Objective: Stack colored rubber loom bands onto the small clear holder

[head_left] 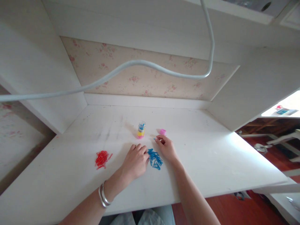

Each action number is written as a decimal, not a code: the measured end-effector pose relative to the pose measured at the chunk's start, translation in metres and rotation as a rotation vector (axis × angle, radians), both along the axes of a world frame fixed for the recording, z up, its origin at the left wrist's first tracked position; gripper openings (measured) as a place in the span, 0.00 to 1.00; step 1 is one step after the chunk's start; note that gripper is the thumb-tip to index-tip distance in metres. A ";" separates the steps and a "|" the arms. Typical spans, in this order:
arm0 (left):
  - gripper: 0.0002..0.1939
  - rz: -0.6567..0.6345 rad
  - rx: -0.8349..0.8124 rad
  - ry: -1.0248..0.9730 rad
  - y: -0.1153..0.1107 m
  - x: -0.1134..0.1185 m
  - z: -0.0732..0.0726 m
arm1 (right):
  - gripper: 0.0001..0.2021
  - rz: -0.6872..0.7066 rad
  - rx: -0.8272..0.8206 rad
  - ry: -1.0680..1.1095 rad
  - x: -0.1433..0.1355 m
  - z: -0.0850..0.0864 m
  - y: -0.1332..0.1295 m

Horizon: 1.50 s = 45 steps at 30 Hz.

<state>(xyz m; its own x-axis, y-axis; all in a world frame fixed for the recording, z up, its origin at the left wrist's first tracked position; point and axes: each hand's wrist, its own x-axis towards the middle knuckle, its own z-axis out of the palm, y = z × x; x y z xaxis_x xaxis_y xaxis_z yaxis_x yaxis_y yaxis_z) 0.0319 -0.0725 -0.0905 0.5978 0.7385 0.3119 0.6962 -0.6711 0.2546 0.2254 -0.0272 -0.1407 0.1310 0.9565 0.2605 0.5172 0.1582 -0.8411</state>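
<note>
A small loose pile of blue rubber bands [155, 158] lies on the white desk between my hands. My left hand [137, 158], a silver bangle on its wrist, rests with curled fingers at the pile's left edge; its fingertips are hidden. Just above the pile, my right hand [166, 146] pinches what looks like one blue rubber band [154, 138] between thumb and forefinger. Beyond them stands a small clear jar [141, 127], upright and uncapped, with pink, yellow and blue layers inside. Beside it to the right is a pink cap [162, 132]. Red rubber bands [102, 159] form another pile at left.
A white cable [140, 63] hangs across the upper view, in front of the floral back panel [133, 79]. White side walls [253, 84] close in the desk [211, 162] on both sides. The desk's front edge is close to my lap.
</note>
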 end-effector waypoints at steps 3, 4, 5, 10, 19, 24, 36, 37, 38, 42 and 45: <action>0.05 0.000 0.001 -0.019 -0.001 -0.001 -0.001 | 0.16 -0.016 -0.003 0.044 -0.001 -0.002 -0.003; 0.05 0.007 0.003 -0.030 -0.001 -0.001 -0.001 | 0.16 -0.028 -0.006 0.063 -0.002 -0.002 -0.004; 0.06 0.018 0.003 -0.043 -0.002 -0.001 0.000 | 0.16 -0.047 -0.010 0.086 -0.002 -0.002 -0.004; 0.09 0.087 -0.025 -0.132 -0.001 -0.003 0.001 | 0.17 -0.102 -0.002 0.138 -0.008 0.020 0.002; 0.07 0.112 -0.008 -0.180 0.003 -0.010 -0.004 | 0.11 -0.030 0.232 -0.148 -0.043 0.097 0.030; 0.08 0.123 0.012 -0.140 0.005 -0.011 -0.006 | 0.10 0.015 0.296 -0.308 -0.054 0.100 0.040; 0.08 0.140 -0.030 -0.164 0.005 -0.013 -0.006 | 0.16 -0.050 0.187 -0.139 -0.036 0.098 0.028; 0.08 0.139 -0.031 -0.179 0.005 -0.013 -0.006 | 0.17 -0.070 0.150 -0.102 -0.029 0.090 0.025; 0.08 0.138 -0.033 -0.194 0.005 -0.012 -0.006 | 0.17 -0.082 0.115 -0.073 -0.021 0.080 0.021; 0.09 0.144 -0.041 -0.238 0.006 -0.010 -0.007 | 0.16 0.049 0.014 -0.041 -0.001 0.034 0.001; 0.09 0.136 -0.042 -0.261 0.008 -0.009 -0.009 | 0.13 0.222 0.024 -0.185 0.002 0.011 -0.012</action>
<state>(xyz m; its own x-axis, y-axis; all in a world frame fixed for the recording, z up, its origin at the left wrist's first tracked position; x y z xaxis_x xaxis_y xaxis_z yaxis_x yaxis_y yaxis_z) 0.0231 -0.0649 -0.0993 0.3957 0.8218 0.4100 0.6865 -0.5612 0.4623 0.2277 -0.0387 -0.1298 -0.1328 0.9497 0.2837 0.6117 0.3037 -0.7304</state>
